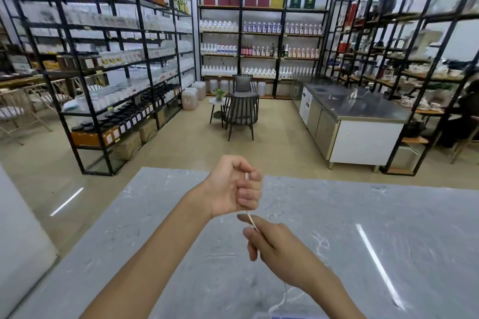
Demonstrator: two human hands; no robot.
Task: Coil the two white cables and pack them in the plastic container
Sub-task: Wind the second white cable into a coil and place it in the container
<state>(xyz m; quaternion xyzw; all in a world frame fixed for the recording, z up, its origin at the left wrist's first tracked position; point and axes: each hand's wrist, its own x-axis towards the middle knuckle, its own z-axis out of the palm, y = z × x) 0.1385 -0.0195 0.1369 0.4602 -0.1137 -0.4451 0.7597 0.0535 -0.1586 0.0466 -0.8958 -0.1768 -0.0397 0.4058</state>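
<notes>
Two bare hands work a thin white cable (251, 220) above a grey marble-patterned table (388, 228) that fills the lower half of the frame. The left hand (234, 185), at centre, is curled into a loose fist with its palm turned toward the camera, fingers closed around the cable, whose white tip pokes up between thumb and forefinger. Just below it and slightly to the right, the right hand (272, 243) pinches the same cable between thumb and fingers, its back to the camera. A short taut stretch of cable runs between the two hands; more of it hangs below the right wrist and trails in loose curves down to the table at the bottom centre. At the very bottom edge, a sliver of a clear, bluish plastic container (261, 315) shows, close to the cable's trailing end; whether the two touch cannot be told. Beyond the table, black metal shelves (264, 33) stocked with bottles line the room, two dark chairs (242, 111) stand mid-floor, and a steel-topped counter (357, 109) sits at right.
</notes>
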